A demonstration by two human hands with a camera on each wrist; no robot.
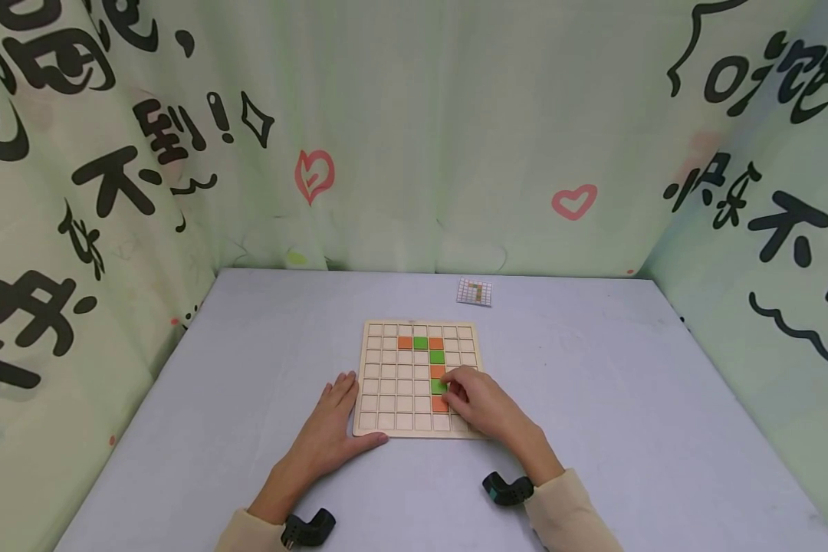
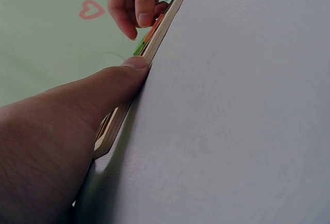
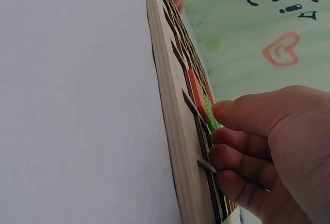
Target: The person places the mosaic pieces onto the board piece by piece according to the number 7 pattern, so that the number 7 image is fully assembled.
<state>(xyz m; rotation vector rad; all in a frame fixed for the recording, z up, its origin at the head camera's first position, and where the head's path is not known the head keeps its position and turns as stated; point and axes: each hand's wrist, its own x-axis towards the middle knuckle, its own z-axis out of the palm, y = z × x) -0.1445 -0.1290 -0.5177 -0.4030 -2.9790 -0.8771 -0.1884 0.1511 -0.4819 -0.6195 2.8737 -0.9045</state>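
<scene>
A square wooden grid board lies on the table, with several orange and green square tiles in its cells. My left hand rests against its lower left corner, fingers straight along the left edge and thumb on the near edge. My right hand is over the right part of the board. Its curled fingers and thumb pinch at the edge of a green tile. Just nearer lies an orange tile, seen beside the thumb in the right wrist view. The right hand hides some cells.
Behind the board, a small card with a printed grid pattern lies on the pale table. Curtains with black writing and red hearts enclose the back and sides. Each wrist wears a black device.
</scene>
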